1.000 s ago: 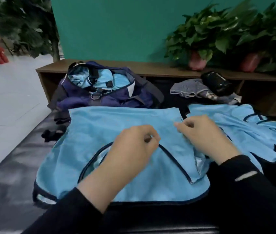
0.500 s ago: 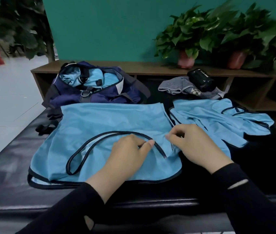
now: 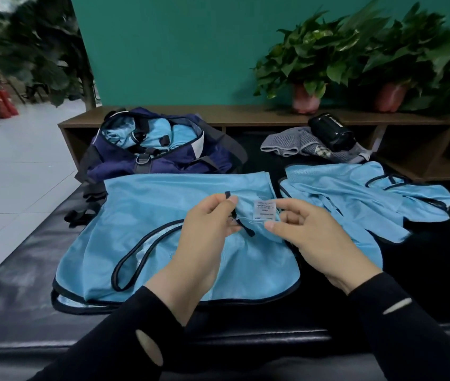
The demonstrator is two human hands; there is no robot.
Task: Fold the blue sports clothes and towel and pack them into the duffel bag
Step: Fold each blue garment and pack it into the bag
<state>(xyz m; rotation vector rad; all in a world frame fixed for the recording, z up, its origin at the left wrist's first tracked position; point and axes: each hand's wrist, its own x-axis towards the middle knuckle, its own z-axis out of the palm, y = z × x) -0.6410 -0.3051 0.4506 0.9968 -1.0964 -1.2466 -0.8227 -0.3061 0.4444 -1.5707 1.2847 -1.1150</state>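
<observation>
Both hands (image 3: 207,226) (image 3: 309,237) pinch blue vest (image 3: 146,232); label (image 3: 264,209) print unreadable

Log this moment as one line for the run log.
left hand: pinches blue vest | right hand: pinches vest | duffel bag: open

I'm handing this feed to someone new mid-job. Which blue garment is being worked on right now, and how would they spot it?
Start at the navy duffel bag on the black bench. Directly in front of it lies the blue sports top, with dark piping. Unlike the second blue garment to its right, which nobody is touching, this one has a corner lifted by the left hand and right hand, showing a white care label.
</observation>
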